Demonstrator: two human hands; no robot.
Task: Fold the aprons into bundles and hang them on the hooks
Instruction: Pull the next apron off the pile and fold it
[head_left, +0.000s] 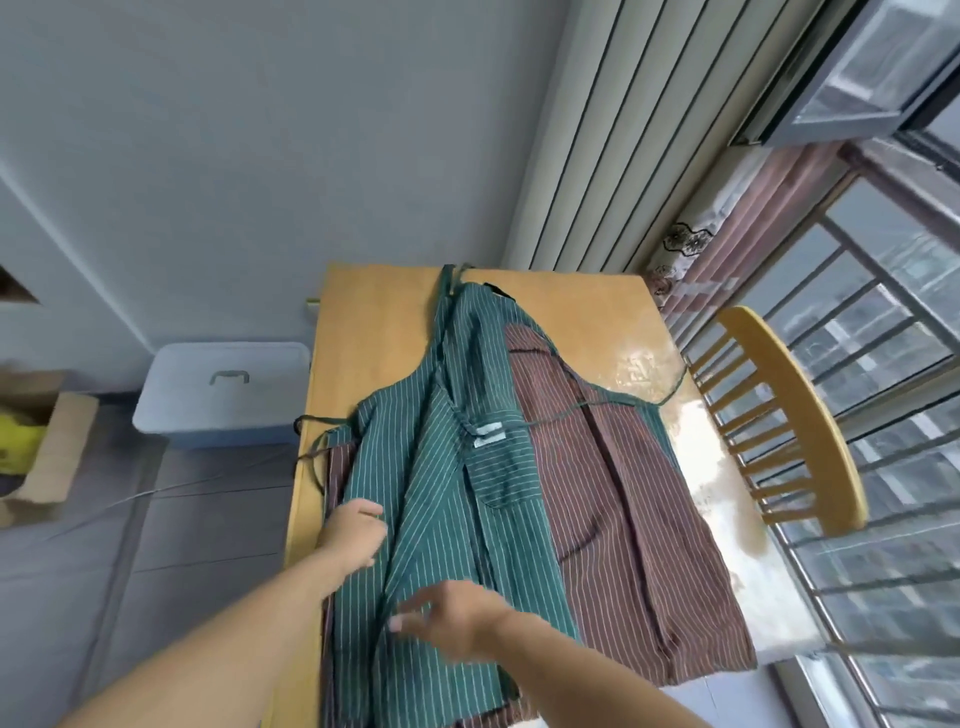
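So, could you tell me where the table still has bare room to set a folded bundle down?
Bare wood shows along the table's far-left corner, between its left edge and the green apron, and a strip on the right between the brown apron and the chair. The middle is crowded: both aprons, with the left hand and right hand on the green one.

The green apron (447, 499) and the brown apron (623, 499) are thin striped cloth, matt and a little creased. The table (363, 332) is smooth wood, glossy near its right edge. The storage box (223, 395) looks like plastic.
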